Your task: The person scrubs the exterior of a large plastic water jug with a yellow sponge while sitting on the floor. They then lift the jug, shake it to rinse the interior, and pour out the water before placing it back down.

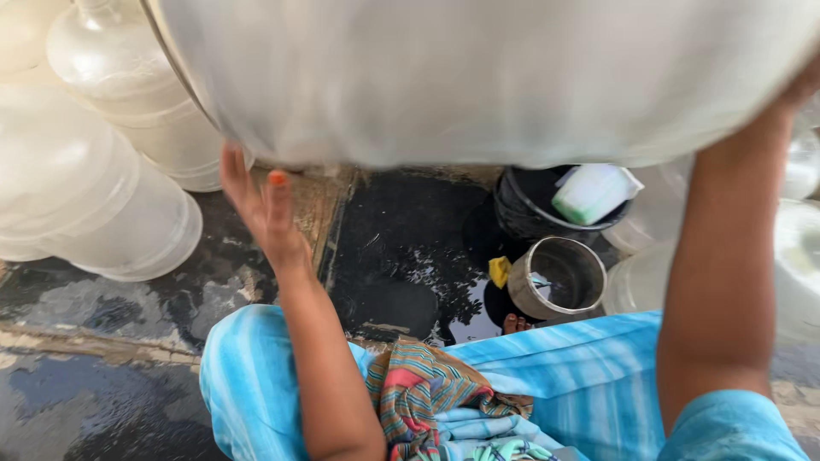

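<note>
**Big clear jug lifted over a wet floor**

High across the far part of the view, a large translucent water jug (487, 77) fills the picture from left to right, with its round body blurred. It is held up in the air above the wet floor (111, 401), and the person sits or squats under it, with blue striped cloth (564, 367) over the knees.

The left hand (260, 209) is open, fingers spread and pointing up, just under the lower left curve of the jug; I cannot tell if the fingertips really touch it. The right hand (803, 85) is at the right edge of the jug, pressed against its side, but most of it is hidden, so I cannot tell how the fingers are placed.

The jug looks like thin stiff plastic, and I judge it light if empty, but bulky and smooth. The floor is wet, so the wall is probably slippery too. A flat palm on each side of the round body seems the safest hold, or one hand at the neck, which is not in view.

More jugs of the same kind (94, 171) lie at the far left. Near the middle right stand a black bucket (521, 209) with a white and green sponge (591, 195), and a metal cup (559, 277) with a yellow scrap (500, 271) beside it.
</note>
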